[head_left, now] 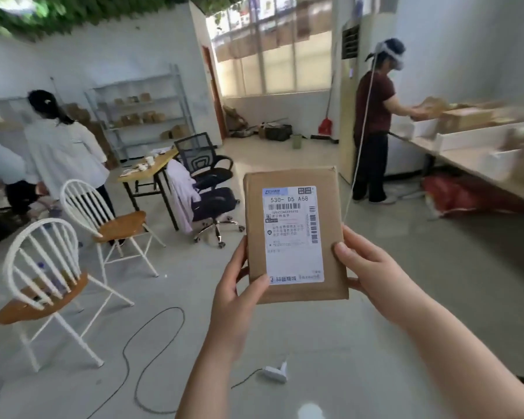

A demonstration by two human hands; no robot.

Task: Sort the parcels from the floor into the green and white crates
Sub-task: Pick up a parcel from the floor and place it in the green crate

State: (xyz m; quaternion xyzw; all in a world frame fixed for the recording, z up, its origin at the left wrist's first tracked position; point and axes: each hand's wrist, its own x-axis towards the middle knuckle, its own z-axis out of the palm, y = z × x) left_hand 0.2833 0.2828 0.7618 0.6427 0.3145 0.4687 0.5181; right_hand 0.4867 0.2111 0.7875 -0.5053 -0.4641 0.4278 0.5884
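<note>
Brown parcel [330, 189] held up w/ both hands, label side to camera.
Left hand [239, 300] grips the lower-left corner, thumb on front touching the label's bottom edge, fingers curled behind; right hand [372, 273] pinches the right edge, thumb on front, fingers behind. Parcel upright, mid-air, above the floor [436, 252]. White shipping label [294, 255] reads "530- D5 A68", barcodes below & down its right side; blue logo top-left looks like "ZTO"; bottom strip "抖音商城"; small print too blurred. White crates [466, 137] on bench [466, 160] at right, well apart, blurred.
</note>
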